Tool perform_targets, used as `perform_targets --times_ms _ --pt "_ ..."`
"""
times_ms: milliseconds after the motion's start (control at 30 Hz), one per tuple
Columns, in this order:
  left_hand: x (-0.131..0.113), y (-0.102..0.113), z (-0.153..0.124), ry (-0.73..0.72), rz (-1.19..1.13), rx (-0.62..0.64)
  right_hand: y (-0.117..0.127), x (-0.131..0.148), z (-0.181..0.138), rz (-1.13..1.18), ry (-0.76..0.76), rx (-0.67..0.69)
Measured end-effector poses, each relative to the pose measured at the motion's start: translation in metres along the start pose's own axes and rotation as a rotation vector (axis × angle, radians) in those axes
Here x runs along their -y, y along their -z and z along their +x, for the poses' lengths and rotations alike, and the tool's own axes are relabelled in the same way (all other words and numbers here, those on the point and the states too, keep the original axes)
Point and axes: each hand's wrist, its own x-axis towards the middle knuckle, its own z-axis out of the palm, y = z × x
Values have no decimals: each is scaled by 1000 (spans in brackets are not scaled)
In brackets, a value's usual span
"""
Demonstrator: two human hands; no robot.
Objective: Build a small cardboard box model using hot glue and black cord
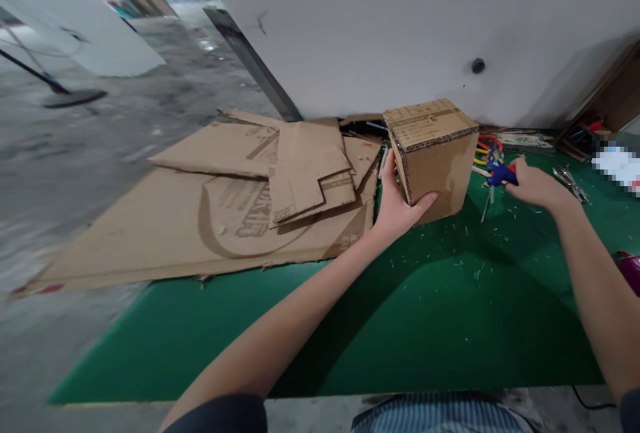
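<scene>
A closed cardboard box [440, 176] with ragged corrugated edges stands upright on the green tabletop [400, 326]. Around its left front corner, my left hand [395, 203] grips it, the thumb on the front face and the fingers along the left side. To the right of the box, my right hand [535, 183] is closed round a blue glue gun [499, 173] with a red part. The glue gun's front end points left, close to the box's right side. Part of its handle is hidden by my fingers.
Flattened cardboard sheets [250, 213] and cut pieces [305, 166] cover the table's left and overhang its edge. Metal pliers-like tools [571, 183] lie at right, beside a wooden box [600, 99]. Pale scraps and strings dot the tabletop. A white wall [400, 26] rises behind.
</scene>
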Motion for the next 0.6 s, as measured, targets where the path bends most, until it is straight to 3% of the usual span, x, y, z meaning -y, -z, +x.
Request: perform_targets --times_ms 133,233,367,467,600 --pt "-2 0 0 20 -12 9 -24 -6 13 -13 59 79" --pt "-1 0 0 29 -8 9 -15 2 7 -49 84 27" --pt "-2 0 0 10 7 0 24 32 -24 -18 193 -228" --pt "-4 0 1 18 -3 14 47 67 -52 167 437 -557" --pt "-5 0 0 14 -26 15 58 101 -69 118 579 -603"
